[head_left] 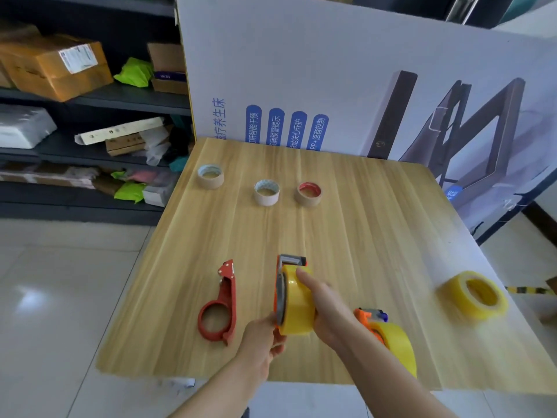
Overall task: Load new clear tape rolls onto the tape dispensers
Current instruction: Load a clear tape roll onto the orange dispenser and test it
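Note:
An orange tape dispenser (291,262) with a grey metal blade end is held upright above the table's near middle. My left hand (261,336) grips its lower edge. A yellowish clear tape roll (297,300) sits against the dispenser's side, and my right hand (324,306) grips it, index finger stretched over its top. An empty red dispenser (219,303) lies flat to the left. Behind my right forearm stands another orange dispenser (369,317) carrying a tape roll (396,342). A loose clear tape roll (476,294) lies at the right.
Three empty cardboard tape cores (210,175) (266,192) (309,193) stand in a row at the far side of the wooden table (361,224). A large printed board (331,70) stands behind the table. Dark shelves with boxes (54,66) are at the left.

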